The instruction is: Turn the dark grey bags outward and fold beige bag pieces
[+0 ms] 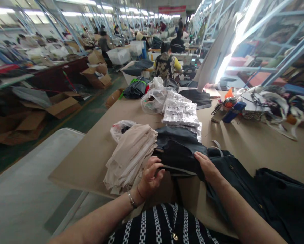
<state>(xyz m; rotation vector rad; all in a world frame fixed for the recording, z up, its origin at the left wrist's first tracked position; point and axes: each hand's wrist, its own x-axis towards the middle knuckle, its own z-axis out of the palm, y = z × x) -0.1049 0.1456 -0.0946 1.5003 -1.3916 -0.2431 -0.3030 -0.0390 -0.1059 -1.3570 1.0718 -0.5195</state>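
A black fabric piece point(178, 149) lies in front of me on the brown table point(90, 149). My left hand point(152, 173) is at its near left edge, fingers curled with the fingertips at the cloth. My right hand point(206, 166) grips the right edge, thumb on top and the other fingers hidden beneath. Left of the black piece sits a stack of beige fabric point(131, 152), close to my left hand. Dark garments point(243, 183) with small metal eyelets lie to the right, partly under my right forearm.
Silvery plastic packets point(181, 110) and a clear bag point(154, 100) stand beyond the fabric. Two bottles point(229, 110) are at the right, near tangled straps point(281, 105). A white table point(27, 189) adjoins at left. Cardboard boxes point(62, 105) and a seated person point(165, 64) are farther off.
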